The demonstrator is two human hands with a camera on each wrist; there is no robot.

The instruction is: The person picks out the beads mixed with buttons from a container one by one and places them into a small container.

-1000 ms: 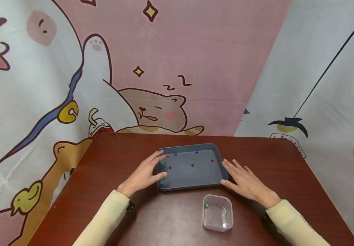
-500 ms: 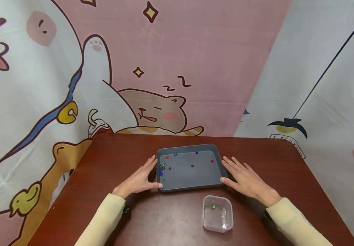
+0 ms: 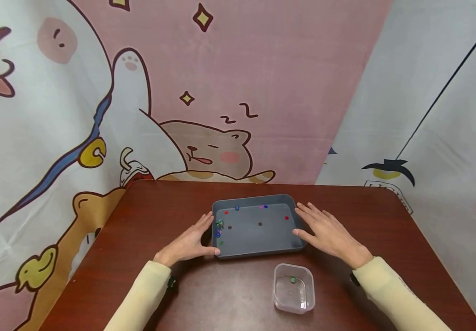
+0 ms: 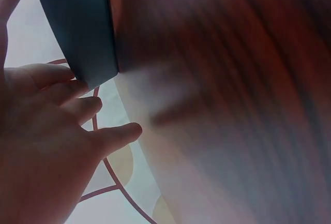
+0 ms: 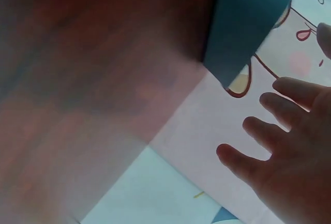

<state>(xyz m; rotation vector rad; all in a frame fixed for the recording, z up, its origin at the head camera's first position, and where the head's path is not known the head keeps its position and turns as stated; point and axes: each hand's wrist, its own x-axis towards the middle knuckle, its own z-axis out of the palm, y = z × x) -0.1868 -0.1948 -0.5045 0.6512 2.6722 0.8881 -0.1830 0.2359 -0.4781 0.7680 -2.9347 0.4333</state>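
My right grip (image 3: 332, 235) has lifted away from the gray tray (image 3: 248, 240) on the table (image 3: 221, 301), fingers outstretched and empty, leaving only my left grip (image 3: 186, 243), unclenched against its left end, likely steadying it.

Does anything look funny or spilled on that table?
Nothing looks broken or spilled. The gray tray is turned a little crooked compared with the table. The colored pieces in it look uneven, with a bunch crowded at its left end. One green piece is all alone in the clear box.
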